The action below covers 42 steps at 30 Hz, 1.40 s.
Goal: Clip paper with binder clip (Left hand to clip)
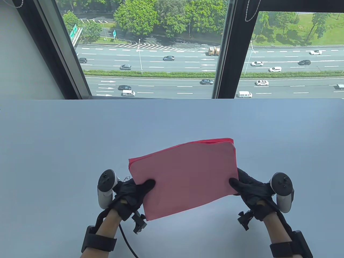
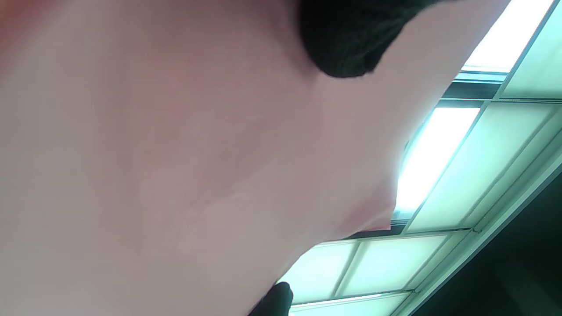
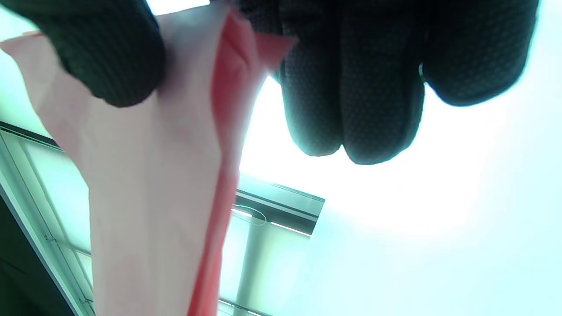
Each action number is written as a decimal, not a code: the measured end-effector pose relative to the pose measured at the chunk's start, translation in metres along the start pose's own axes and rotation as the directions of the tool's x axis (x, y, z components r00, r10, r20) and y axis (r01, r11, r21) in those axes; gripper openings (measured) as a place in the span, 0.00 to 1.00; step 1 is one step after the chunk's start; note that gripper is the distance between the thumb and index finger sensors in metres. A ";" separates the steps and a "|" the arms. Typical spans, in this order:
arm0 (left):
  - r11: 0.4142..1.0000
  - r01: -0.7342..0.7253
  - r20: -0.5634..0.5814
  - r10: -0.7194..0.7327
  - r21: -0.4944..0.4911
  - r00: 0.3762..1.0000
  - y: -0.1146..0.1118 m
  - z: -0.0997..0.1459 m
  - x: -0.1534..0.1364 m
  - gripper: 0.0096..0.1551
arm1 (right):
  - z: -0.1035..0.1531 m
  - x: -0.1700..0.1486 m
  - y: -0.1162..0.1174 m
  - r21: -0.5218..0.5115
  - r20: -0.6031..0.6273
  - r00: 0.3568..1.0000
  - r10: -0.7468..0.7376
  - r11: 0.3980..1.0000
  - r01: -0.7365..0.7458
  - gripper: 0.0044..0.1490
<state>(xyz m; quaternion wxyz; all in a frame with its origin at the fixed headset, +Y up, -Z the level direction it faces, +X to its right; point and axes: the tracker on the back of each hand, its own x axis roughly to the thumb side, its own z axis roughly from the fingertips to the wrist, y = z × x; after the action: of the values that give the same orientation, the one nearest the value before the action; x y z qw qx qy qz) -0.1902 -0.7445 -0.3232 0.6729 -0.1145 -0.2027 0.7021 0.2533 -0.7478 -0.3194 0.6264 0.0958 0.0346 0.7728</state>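
The paper stack [image 1: 185,177] sits above the near middle of the bench [image 1: 53,139], tilted; the left hand [image 1: 129,196] holds its left near corner; the right hand [image 1: 251,192] holds its right edge; a window [image 1: 150,48] stands behind the bench.

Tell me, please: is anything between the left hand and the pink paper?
No. The left hand already grips the pink paper at its left edge, and the right hand grips the right edge. No binder clip shows in any view.

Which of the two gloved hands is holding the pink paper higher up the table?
The right hand. It grips the stack of pink paper at its right edge, farther up the table view than the left hand, which holds the lower left edge.
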 end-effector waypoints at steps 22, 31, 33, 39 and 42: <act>0.998 -0.048 0.080 0.045 0.031 0.996 -0.011 0.001 0.004 0.28 | 0.006 0.003 0.019 -0.042 0.007 0.984 -0.179 0.983 0.179 0.73; 0.996 -0.064 0.097 0.058 0.057 0.994 -0.022 0.003 0.004 0.28 | 0.009 0.007 0.034 -0.031 0.028 0.987 -0.158 0.987 0.159 0.69; 0.997 -0.072 0.090 0.068 0.040 0.994 -0.029 0.003 0.003 0.28 | 0.010 0.010 0.041 -0.029 0.025 0.991 -0.130 0.991 0.131 0.65; 0.997 -0.075 0.070 0.077 -0.034 0.995 -0.049 0.001 0.001 0.30 | 0.011 0.014 0.065 0.019 0.052 0.999 -0.015 1.000 0.014 0.60; 0.996 -0.084 0.072 0.087 -0.041 0.994 -0.054 0.002 0.002 0.30 | 0.011 0.015 0.072 0.047 0.052 0.998 0.026 0.998 -0.029 0.59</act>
<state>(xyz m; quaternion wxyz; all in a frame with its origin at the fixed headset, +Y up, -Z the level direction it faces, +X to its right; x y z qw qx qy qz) -0.1425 -0.7418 -0.2979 0.6321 -0.1100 -0.2355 0.7300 0.1835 -0.7495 -0.2945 0.6140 0.1307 0.0357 0.7776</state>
